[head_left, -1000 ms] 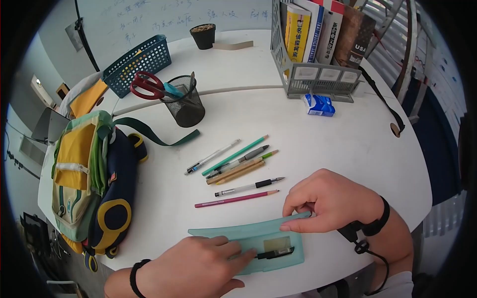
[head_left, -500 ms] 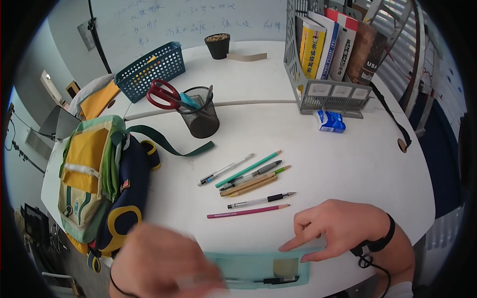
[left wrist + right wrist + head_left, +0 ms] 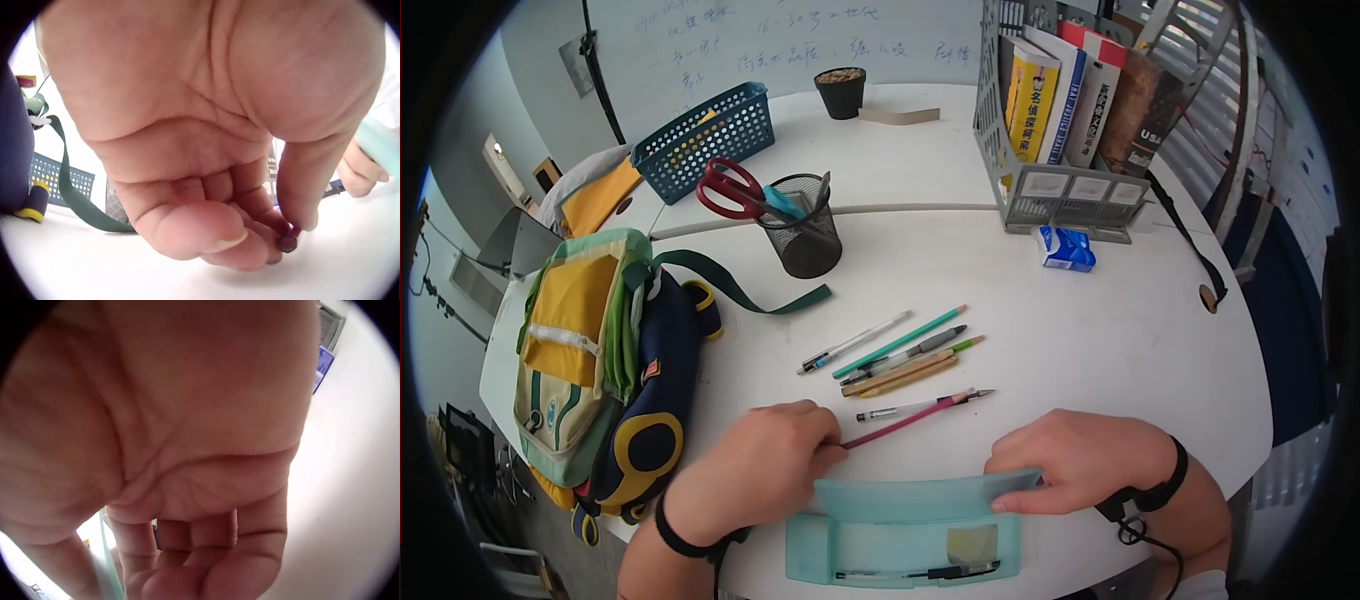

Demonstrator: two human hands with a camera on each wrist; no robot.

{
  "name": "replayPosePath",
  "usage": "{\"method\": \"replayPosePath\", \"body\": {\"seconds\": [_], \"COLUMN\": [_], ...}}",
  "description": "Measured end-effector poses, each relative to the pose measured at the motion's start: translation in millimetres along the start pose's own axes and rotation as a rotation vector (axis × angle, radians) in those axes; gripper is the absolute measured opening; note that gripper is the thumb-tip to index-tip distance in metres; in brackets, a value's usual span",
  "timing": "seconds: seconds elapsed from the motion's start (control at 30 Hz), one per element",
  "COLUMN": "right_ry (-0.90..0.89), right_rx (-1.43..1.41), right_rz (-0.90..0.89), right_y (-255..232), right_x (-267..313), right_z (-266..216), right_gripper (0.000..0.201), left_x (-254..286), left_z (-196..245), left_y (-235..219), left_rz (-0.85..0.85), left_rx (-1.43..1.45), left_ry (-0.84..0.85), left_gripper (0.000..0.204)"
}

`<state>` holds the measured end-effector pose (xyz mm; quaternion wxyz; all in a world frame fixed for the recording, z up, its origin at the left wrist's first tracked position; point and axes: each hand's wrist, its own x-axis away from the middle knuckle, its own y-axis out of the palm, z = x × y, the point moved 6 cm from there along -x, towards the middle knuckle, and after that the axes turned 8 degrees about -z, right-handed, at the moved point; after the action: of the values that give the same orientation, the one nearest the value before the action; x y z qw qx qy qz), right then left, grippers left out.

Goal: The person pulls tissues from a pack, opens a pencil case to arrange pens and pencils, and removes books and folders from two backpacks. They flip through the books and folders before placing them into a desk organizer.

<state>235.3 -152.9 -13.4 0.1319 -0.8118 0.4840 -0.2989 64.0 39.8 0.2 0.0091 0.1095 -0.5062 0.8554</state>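
Note:
My left hand [image 3: 765, 460] pinches the blunt end of a magenta pencil [image 3: 905, 420] between thumb and fingertips; the pencil's tip end crosses over a clear pen with a black grip [image 3: 890, 411]. In the left wrist view the pencil's end [image 3: 288, 244] shows under the thumb. With thumb and fingers, my right hand [image 3: 1075, 465] holds the raised lid [image 3: 930, 497] of a translucent teal pencil case [image 3: 805, 550]. Inside the case lie a black-capped pen [image 3: 920, 573] and a yellowish square [image 3: 972, 546]. In the right wrist view the lid [image 3: 105, 562] runs between thumb and fingers.
Several pens and pencils [image 3: 900, 355] lie beyond the case. A mesh cup [image 3: 805, 245] with red-handled scissors, a blue pack [image 3: 1065, 248] and a book rack [image 3: 1070, 200] stand farther back. A backpack [image 3: 590, 370] is at left, a perforated basket [image 3: 700, 145] behind it.
My left hand left the case, moved up and took hold of the magenta pencil, whose tip end is now lifted across the pen. My right hand let the lid down, then raised it again.

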Motion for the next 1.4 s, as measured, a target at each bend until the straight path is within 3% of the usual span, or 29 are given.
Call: {"method": "replayPosePath", "body": {"seconds": [0.17,0.23,0.3,0.37,0.43,0.5,0.57,0.6,0.7,0.8,0.93,1.03,1.1,1.17,1.23,1.27,1.33,1.4], "right_ry": [-0.003,0.101,0.172,0.045,0.039,0.04,0.0,-0.005,-0.001,0.02,0.104,0.186,0.062,0.065,0.068,0.035,0.002,0.179], "right_rx": [-0.055,-0.142,-0.137,-0.173,-0.173,-0.186,-0.09,-0.07,-0.161,-0.257,-0.246,-0.223,-0.259,-0.25,-0.24,-0.273,-0.304,-0.235], "right_rz": [0.157,0.256,0.249,0.299,0.332,0.367,0.441,0.464,0.483,0.451,0.394,0.317,0.432,0.431,0.431,0.441,0.45,0.31], "right_y": [-10,-20,-19,-18,-20,-20,-23,-24,-26,-21,-22,-16,-16,-15,-15,-14,-17,-17], "right_x": [2,1,0,-1,0,1,0,-1,0,-2,0,-1,-3,-4,-4,-6,-6,-5], "right_z": [11,15,22,29,28,33,42,45,40,50,56,57,65,66,65,63,57,54], "right_gripper": [0.03,0.026,0.025,0.033,0.032,0.032,0.032,0.034,0.038,0.04,0.043,0.027,0.046,0.046,0.045,0.045,0.045,0.027], "left_x": [24,28,22,21,23,30,38,41,40,28,18,16,16,16,16,15,14,15], "left_z": [3,1,8,15,27,43,56,58,60,61,61,60,64,67,68,69,73,75], "left_y": [-49,-44,-42,-41,-41,-42,-47,-45,-36,-12,12,24,23,24,22,23,30,28], "left_rz": [0.22,0.211,0.208,0.204,0.23,0.298,0.451,0.448,0.321,0.044,-0.073,-0.133,-0.155,-0.172,-0.099,-0.099,-0.184,-0.21], "left_rx": [0.315,0.698,0.622,0.547,0.355,0.194,0.01,0.012,0.086,-0.012,-0.101,-0.13,-0.137,-0.149,-0.092,-0.091,-0.087,-0.069], "left_ry": [-0.058,-0.077,-0.071,-0.063,0.009,0.186,0.161,0.166,0.209,0.171,0.21,0.261,0.241,0.221,0.208,0.207,0.286,0.3], "left_gripper": [0.008,0.006,0.006,0.006,0.009,0.012,0.012,0.012,0.012,0.009,0.008,0.006,0.004,0.009,0.027,0.027,0.042,0.043]}}
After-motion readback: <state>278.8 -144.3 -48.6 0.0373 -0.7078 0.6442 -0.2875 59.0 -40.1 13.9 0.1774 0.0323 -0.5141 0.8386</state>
